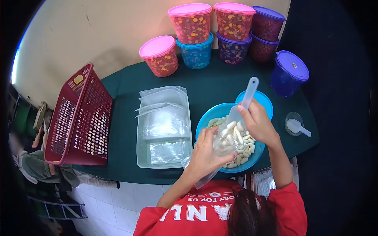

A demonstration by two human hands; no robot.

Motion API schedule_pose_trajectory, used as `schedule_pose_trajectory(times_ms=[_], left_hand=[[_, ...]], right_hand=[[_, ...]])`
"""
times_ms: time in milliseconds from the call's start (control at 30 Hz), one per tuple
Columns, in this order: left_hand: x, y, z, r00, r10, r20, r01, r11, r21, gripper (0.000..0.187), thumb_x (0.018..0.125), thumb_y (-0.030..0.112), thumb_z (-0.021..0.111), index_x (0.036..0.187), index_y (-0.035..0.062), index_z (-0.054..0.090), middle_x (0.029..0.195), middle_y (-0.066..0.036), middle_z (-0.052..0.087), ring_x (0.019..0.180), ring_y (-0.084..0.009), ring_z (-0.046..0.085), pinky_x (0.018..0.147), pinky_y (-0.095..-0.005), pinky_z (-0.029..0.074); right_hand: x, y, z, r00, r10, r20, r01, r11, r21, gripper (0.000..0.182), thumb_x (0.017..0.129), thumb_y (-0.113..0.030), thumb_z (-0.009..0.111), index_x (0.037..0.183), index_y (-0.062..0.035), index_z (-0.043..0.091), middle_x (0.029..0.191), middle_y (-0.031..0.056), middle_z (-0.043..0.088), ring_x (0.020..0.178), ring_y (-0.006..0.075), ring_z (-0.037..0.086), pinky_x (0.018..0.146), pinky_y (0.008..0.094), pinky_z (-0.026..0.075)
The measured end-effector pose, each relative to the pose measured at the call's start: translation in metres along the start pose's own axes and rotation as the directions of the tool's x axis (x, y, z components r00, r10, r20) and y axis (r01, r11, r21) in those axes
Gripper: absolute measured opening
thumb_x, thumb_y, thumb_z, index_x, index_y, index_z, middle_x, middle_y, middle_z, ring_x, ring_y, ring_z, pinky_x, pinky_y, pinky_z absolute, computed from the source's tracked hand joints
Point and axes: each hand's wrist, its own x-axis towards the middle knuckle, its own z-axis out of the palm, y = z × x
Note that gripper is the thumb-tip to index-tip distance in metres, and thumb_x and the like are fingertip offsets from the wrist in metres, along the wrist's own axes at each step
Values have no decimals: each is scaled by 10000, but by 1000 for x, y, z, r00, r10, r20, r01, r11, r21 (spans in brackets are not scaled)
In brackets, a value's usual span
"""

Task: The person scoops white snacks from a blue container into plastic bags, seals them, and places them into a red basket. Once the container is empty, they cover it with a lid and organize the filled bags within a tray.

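Observation:
My right hand (pixel 258 122) grips a translucent plastic scoop (pixel 248 94), its handle pointing up and its bowl tilted down. White oblong candy-like pieces (pixel 236 131) lie in the scoop at the mouth of a clear plastic bag (pixel 222 147). Fingers and thumb of my left hand (pixel 206 151) are wrapped round that bag, which holds some pieces and trails down toward my lap. Both hands are over a blue tub (pixel 258 157) that contains more of the white pieces. Part of the tub's inside is hidden by my hands.
Left of the tub stands a pale tray (pixel 140 155) of clear bags, then a maroon basket (pixel 88 118). A blue lid (pixel 265 104) lies behind the tub. At right is a small scoop (pixel 297 128) in a cup. Several lidded tubs (pixel 195 53) line the back; people (pixel 39 165) are far left.

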Motion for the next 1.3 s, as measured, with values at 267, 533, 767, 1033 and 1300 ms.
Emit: schedule_pose_trajectory(times_ms=[267,533,767,1033,1300], left_hand=[[6,-1,5,1000,-29,9,29,1000,-3,776,541,329,795,1115,-58,444,1016,-190,484,943,-300,521,798,-370,434],[6,-1,2,999,-21,-37,18,997,-80,769,530,302,796,1119,-51,452,1007,-170,490,915,-265,523,760,-363,446],[7,5,-7,997,43,-68,-55,981,-185,752,515,281,799,1108,-61,488,1032,-164,513,927,-243,534,742,-338,455],[-17,-43,-40,999,27,-21,-33,631,-775,938,600,429,727,1304,-18,299,1198,-171,419,1002,-248,501,874,-359,403],[-57,-49,-33,955,-235,183,213,110,-971,962,687,578,539,1360,14,148,1215,-188,372,1025,-268,488,907,-370,392]], right_hand=[[6,-1,-1,1000,28,13,-27,998,-64,272,867,-189,454,856,74,520,868,204,489,773,370,534,669,424,418],[3,-13,0,980,-189,65,192,980,-50,230,860,-161,475,847,63,528,860,193,490,775,333,526,690,400,413],[2,-32,-5,970,-204,134,225,960,-165,232,861,-169,479,855,53,548,884,181,501,728,298,546,672,372,430],[5,-2,-20,995,71,-71,-66,996,66,243,861,-204,508,938,14,580,881,133,584,763,211,583,665,316,449],[-16,72,16,954,48,297,46,953,-300,279,821,-206,532,1010,-19,616,957,191,593,870,309,584,787,376,453]])
